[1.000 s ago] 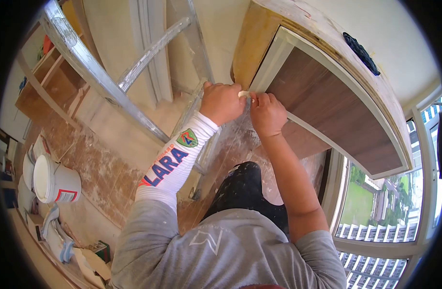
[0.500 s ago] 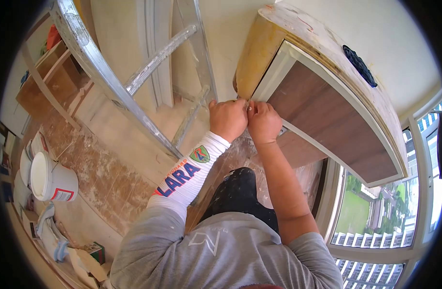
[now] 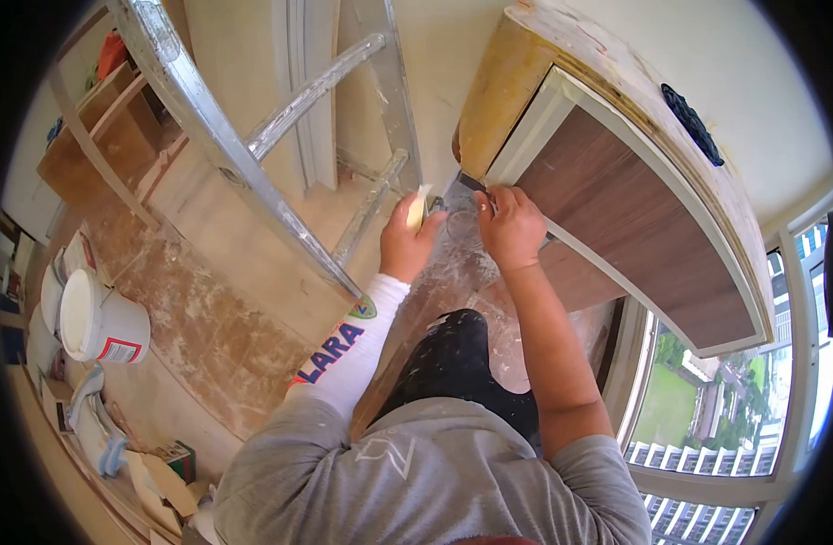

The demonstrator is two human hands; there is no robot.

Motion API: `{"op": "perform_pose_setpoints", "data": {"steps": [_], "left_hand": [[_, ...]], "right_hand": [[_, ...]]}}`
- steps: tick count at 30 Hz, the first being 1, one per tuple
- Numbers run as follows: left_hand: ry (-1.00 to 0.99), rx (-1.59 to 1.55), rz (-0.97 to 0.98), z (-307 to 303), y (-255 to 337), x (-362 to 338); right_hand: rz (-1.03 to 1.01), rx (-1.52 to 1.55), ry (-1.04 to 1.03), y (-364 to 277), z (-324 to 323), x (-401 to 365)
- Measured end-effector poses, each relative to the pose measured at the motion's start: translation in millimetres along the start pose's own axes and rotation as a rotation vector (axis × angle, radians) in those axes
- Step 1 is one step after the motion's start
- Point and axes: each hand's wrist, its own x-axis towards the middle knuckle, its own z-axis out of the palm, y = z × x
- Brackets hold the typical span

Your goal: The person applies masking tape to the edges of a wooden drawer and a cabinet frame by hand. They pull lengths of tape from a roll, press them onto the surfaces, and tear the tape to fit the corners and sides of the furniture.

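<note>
My left hand [image 3: 409,241] is closed around a pale yellowish roll [image 3: 416,211], probably tape, beside the ladder's lower rung. To its right, my right hand [image 3: 511,225] pinches a dark, flat-bladed tool [image 3: 473,183] at the lower corner of the cabinet. The cabinet has a yellowish side [image 3: 495,102] and a brown wood-look door [image 3: 630,204] framed by a pale border [image 3: 535,118]. A gap separates my two hands. What my right palm covers is hidden.
A paint-spattered metal ladder [image 3: 218,136] stands at the upper left. A white bucket [image 3: 117,325] is on the dusty floor [image 3: 189,318] at left. Dark cloth [image 3: 692,124] lies on the cabinet top. Windows [image 3: 698,391] are at lower right.
My hands were together at the cabinet corner and are now apart. My left hand has moved left and down, showing the pale roll; the dark tool at my right hand has come into view.
</note>
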Motion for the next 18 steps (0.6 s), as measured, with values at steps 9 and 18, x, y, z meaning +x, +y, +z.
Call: {"op": "perform_pose_setpoints", "data": {"steps": [9,18], "left_hand": [[0.027,-0.083,0.095,51,37,59],[0.047,0.219,0.23,60,23,69]], "right_hand": [[0.112,0.294,-0.297,12,-34,5],[0.427,0.461,-0.305,42,-53,-15]]}}
